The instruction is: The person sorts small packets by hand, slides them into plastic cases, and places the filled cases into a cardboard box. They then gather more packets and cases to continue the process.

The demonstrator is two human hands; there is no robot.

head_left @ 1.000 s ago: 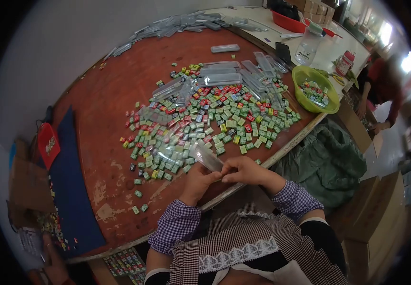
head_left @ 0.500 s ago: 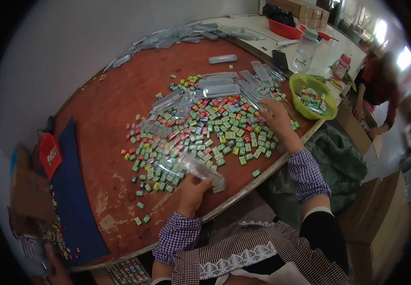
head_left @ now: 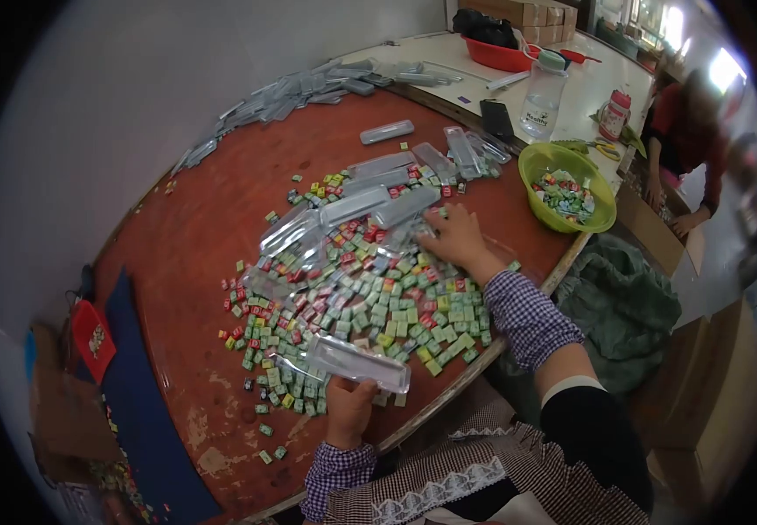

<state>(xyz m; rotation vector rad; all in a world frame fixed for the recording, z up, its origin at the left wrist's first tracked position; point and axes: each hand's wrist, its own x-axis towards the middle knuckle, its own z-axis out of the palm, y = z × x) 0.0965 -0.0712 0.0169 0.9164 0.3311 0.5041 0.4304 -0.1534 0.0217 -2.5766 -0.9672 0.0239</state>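
My left hand [head_left: 349, 409] grips the near end of a clear plastic tray [head_left: 359, 362], long and shallow, held tilted above the table's front part. Beneath and beyond it spreads a pile of small printed blocks [head_left: 409, 308], mostly green with red and yellow ones mixed in. My right hand [head_left: 455, 236] reaches over the pile's far right side, palm down, fingers apart and touching the heap. Close to its fingertips lie more clear trays [head_left: 406, 207]. What is under its fingers is hard to make out.
A yellow-green basin [head_left: 606, 213] of similar pieces stands at the table's right edge. Beyond are a water bottle [head_left: 543, 96], a phone [head_left: 496, 118] and a red basin [head_left: 494, 56]. More trays [head_left: 295, 92] line the back. Another person [head_left: 697, 131] works at far right.
My right hand has moved left and inward over the pile, and some trays near it have shifted. The left hand still holds its tray, now turned flatter. The camera view has shifted slightly.
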